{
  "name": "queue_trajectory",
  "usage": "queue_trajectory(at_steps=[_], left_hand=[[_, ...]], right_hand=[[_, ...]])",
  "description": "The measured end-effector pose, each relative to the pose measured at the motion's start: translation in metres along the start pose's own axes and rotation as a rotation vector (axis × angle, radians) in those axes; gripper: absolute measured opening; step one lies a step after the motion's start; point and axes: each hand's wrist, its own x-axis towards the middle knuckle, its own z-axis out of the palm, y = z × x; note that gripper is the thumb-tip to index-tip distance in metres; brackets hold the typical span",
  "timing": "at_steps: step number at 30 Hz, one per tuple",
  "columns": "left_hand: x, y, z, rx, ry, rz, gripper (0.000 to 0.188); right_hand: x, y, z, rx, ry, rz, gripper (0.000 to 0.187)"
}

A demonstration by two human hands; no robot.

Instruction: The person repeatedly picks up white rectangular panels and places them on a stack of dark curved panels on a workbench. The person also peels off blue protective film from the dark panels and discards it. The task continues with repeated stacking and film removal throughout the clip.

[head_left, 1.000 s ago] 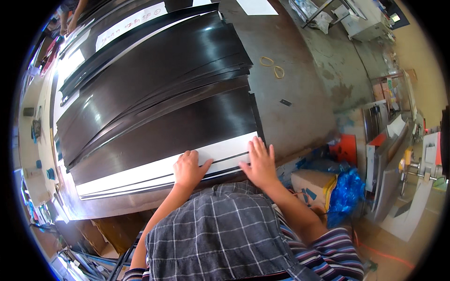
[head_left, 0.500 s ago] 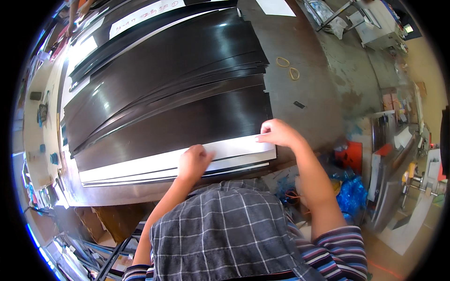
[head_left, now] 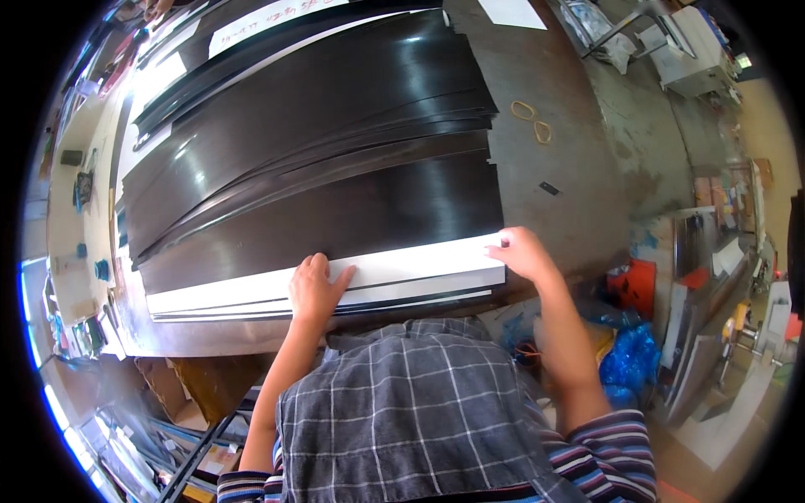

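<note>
A long white strip (head_left: 411,259) lies along the near edge of a broad glossy black sheet (head_left: 394,197). My right hand (head_left: 524,254) pinches the strip's right end between thumb and fingers. Farther left, my left hand (head_left: 315,287) rests on the strip, its thumb spread away from the fingers and nothing gripped. Below this strip, more white and black edges show in thin layers toward the table's front. Other black sheets (head_left: 335,101) lie fanned and overlapping beyond, their right ends uneven.
Two yellow rubber bands (head_left: 543,132) and a small dark piece (head_left: 549,189) lie on the metal table (head_left: 570,226) at right. A white paper (head_left: 513,12) is at the far edge. A blue plastic bag (head_left: 629,360) and an orange-red object (head_left: 633,285) stand off the table's right side.
My left hand has slid left along the strip, and its fingers have spread. The right hand stays at the strip's right end. The whole view has shifted slightly.
</note>
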Motion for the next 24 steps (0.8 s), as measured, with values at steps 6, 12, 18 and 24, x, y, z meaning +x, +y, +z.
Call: queue_trajectory(at_steps=[6, 12, 18, 24], left_hand=[[0.000, 0.008, 0.001, 0.019, -0.018, -0.031, 0.046], [-0.001, 0.007, -0.002, 0.011, -0.002, -0.018, 0.047], [-0.001, 0.006, 0.001, 0.019, -0.005, -0.012, 0.047], [0.000, 0.005, 0.001, 0.009, -0.009, -0.024, 0.048]], right_hand=[[0.000, -0.005, 0.004, -0.119, 0.045, 0.043, 0.037], [-0.005, -0.007, 0.010, -0.136, 0.092, 0.009, 0.035], [-0.005, -0.004, 0.013, -0.134, 0.120, -0.015, 0.033], [-0.006, -0.007, 0.015, -0.152, 0.143, -0.014, 0.031]])
